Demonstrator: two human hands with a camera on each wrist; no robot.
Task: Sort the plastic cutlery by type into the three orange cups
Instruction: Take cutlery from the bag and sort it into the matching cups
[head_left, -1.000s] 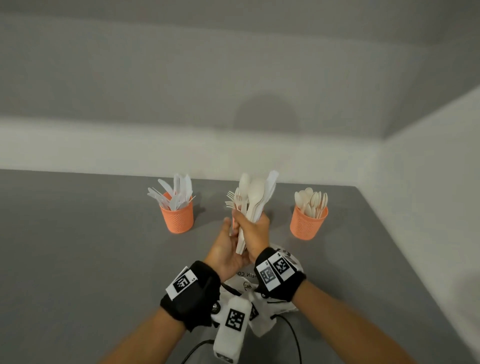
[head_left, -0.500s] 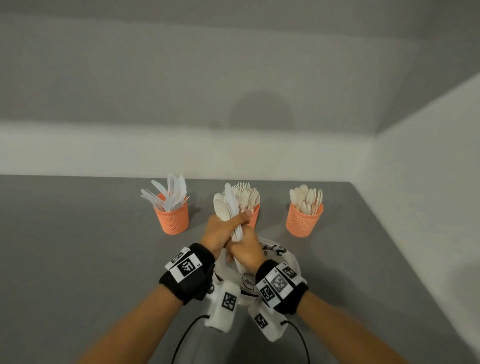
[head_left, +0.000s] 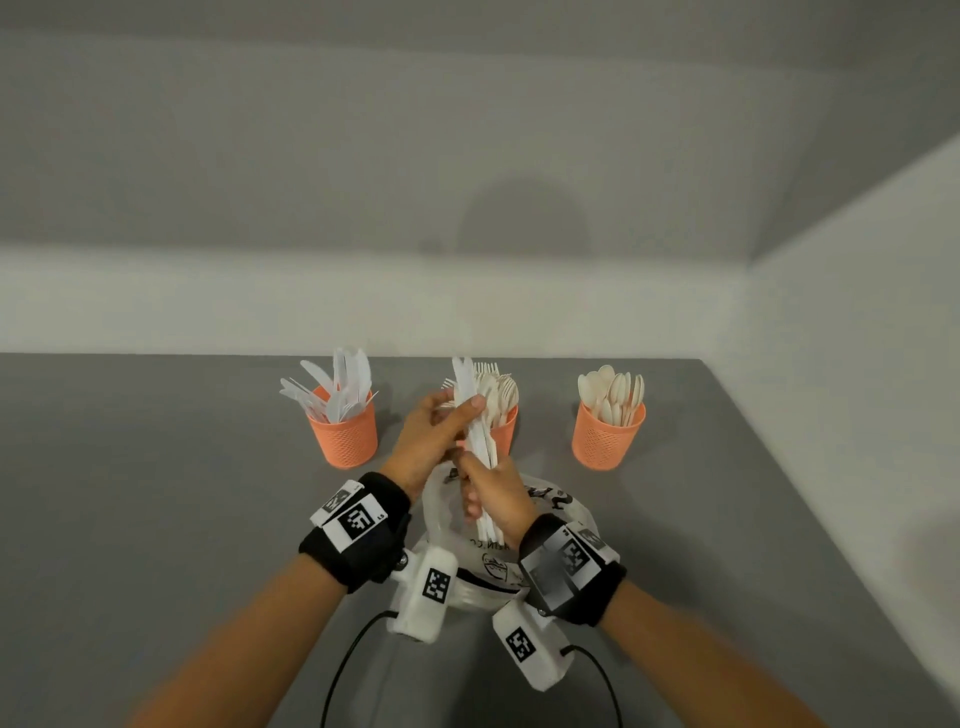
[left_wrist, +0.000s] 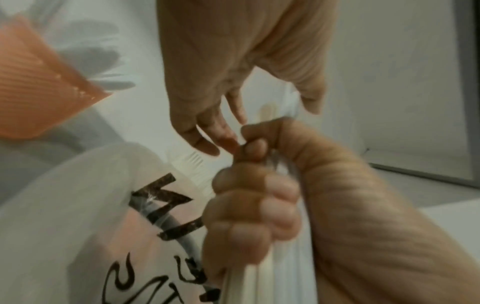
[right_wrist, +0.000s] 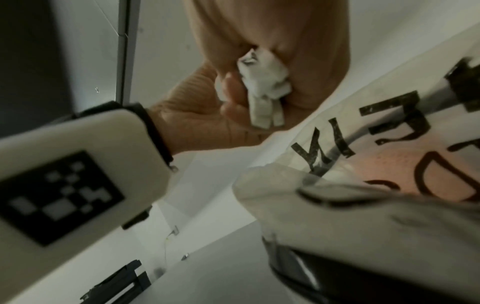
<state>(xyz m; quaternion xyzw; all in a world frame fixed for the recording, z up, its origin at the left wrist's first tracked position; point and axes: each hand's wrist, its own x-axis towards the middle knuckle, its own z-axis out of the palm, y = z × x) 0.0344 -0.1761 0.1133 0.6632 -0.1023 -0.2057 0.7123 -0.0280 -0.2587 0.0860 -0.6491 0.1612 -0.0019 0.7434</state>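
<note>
Cutlery sits bunched in my right hand, fingers curled tight round the handles of the bundle, whose ends poke out below my fist in the right wrist view. My left hand has come up since a second ago: it was below the bundle then, and now it pinches one white piece near the top, thumb on the front, other fingers behind. That tells me I am singling a piece out. Which type it is I judge a knife from its flat blade, though the blur leaves doubt.

Under both wrists lies the printed plastic bag on the grey table. Just beyond my hands stands the middle cup with forks, partly hidden by the bundle. Farther left of my left hand is the knife cup; well right of my right hand, the spoon cup. All three hold sorted pieces already, so what I grip looks like the remainder.
</note>
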